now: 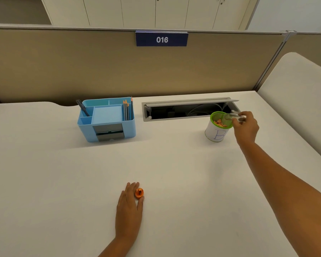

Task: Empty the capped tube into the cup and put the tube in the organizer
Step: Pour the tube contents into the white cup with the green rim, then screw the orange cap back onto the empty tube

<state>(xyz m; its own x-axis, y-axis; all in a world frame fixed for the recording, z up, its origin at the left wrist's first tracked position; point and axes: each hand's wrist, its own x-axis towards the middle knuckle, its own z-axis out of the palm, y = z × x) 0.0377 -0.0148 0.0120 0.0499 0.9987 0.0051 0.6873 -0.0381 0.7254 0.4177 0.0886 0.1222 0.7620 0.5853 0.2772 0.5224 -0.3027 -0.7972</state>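
Note:
My right hand (246, 127) grips a clear tube (233, 117), tipped nearly level with its open mouth over the cup (216, 133). The cup is white with a green mesh rim and a blue letter B, and small orange pieces lie inside it. Near the table's front, my left hand (129, 206) rests flat, pinching the tube's orange cap (139, 193) between thumb and forefinger. The blue organizer (107, 125) stands at the back left, holding a pen, pencils and a pale blue pad.
An open cable tray (189, 110) is sunk into the white table (63, 173) behind the cup. A beige partition with a sign reading 016 closes the back. A pale chair back (300, 89) stands at the right.

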